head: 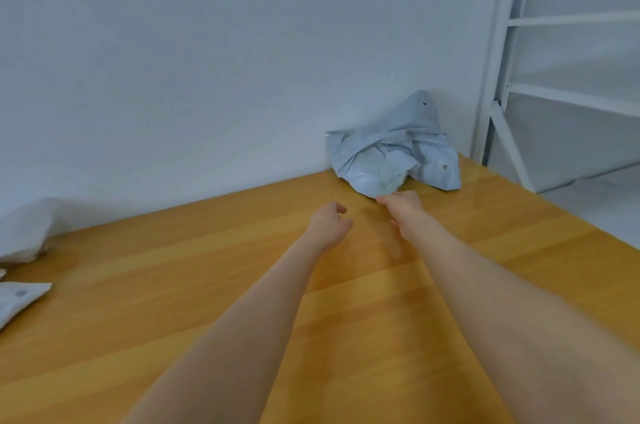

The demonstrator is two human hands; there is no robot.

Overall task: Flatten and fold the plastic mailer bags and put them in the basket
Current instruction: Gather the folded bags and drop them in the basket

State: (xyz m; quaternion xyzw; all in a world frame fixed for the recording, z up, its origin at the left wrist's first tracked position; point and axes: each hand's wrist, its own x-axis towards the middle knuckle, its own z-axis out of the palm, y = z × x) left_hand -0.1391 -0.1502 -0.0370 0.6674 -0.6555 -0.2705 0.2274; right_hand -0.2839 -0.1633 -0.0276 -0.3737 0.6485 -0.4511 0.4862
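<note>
A crumpled pale blue-grey plastic mailer bag (398,150) lies against the wall at the far right of the wooden table (173,285). My right hand (403,207) is stretched out to the bag's near edge, and its fingertips pinch that lower edge. My left hand (329,221) hovers just left of it above the table, fingers loosely curled, holding nothing. A folded white mailer (20,300) lies at the left edge of the table. No basket is in view.
A white crumpled heap (27,233) sits at the far left by the wall. A white metal frame with rails (540,60) stands beyond the table's right corner. The wall runs along the table's far edge.
</note>
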